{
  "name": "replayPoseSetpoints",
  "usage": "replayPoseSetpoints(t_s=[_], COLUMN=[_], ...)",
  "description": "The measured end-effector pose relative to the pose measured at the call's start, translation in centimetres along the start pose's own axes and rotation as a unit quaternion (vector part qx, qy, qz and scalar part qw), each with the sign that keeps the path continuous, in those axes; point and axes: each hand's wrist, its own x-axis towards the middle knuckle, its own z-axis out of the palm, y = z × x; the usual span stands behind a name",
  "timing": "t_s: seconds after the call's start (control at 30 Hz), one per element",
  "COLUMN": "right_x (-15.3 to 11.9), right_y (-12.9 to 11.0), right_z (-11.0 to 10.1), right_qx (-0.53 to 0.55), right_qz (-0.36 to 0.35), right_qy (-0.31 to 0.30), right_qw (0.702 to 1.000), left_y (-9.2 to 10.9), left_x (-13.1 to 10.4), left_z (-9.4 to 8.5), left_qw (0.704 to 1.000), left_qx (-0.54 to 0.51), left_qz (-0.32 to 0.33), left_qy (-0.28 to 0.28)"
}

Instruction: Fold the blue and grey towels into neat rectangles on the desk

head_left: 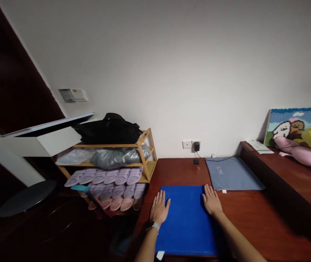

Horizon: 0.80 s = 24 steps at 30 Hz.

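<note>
A bright blue cloth [186,222] lies flat and squared on the reddish-brown wooden table [256,214]. My left hand [160,208] rests along its left edge, palm down with the fingers stretched out. On the opposite edge, near the far right corner, my right hand [211,200] lies flat too, fingers extended. Neither hand grips anything. A white tag [160,255] sticks out at the cloth's near left corner. Beyond my right hand, a grey-blue cloth [233,174] is spread on the table, with small pale lettering and a white tag.
A black charger [196,146] sits in a wall socket, its cable crossing the grey-blue cloth. Left of the table stands a wooden rack [144,153] with slippers [110,176], a black bag [110,131] and a white box [54,142]. A raised ledge at right holds a pink plush toy [302,154].
</note>
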Motion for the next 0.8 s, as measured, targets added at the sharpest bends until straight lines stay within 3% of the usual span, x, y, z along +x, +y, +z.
replayPoseSetpoints(t_s=[0.3,0.4,0.5,0.6,0.67,0.73,0.8], right_x=[1.3,1.4,1.4,1.3,1.3,1.3,1.3], right_y=[0.4,0.4,0.4,0.4,0.4,0.4,0.4], right_z=[1.3,1.0,0.7,0.6,0.6,0.7,0.7], right_qx=[0.058,0.072,0.08,0.081,0.078,0.074,0.071], right_qz=[-0.022,-0.021,-0.023,-0.024,-0.022,-0.022,-0.021], right_qy=[0.004,0.001,0.003,0.007,0.005,0.005,0.006], right_qw=[0.998,0.997,0.997,0.996,0.997,0.997,0.997], left_y=[-0.9,-0.3,3.7,10.2,14.1,16.0,15.2], left_x=[0.4,1.1,2.1,2.8,3.1,3.3,3.4], left_z=[-0.2,-0.6,-0.7,0.0,0.7,1.3,1.3], left_qw=[0.999,0.999,0.999,0.992,0.984,0.985,0.99], left_qx=[0.016,0.036,0.028,-0.017,-0.037,-0.043,-0.038], left_qz=[-0.001,-0.029,-0.013,0.125,0.17,0.156,0.124], left_qy=[-0.041,-0.023,0.013,-0.007,-0.032,-0.052,-0.06])
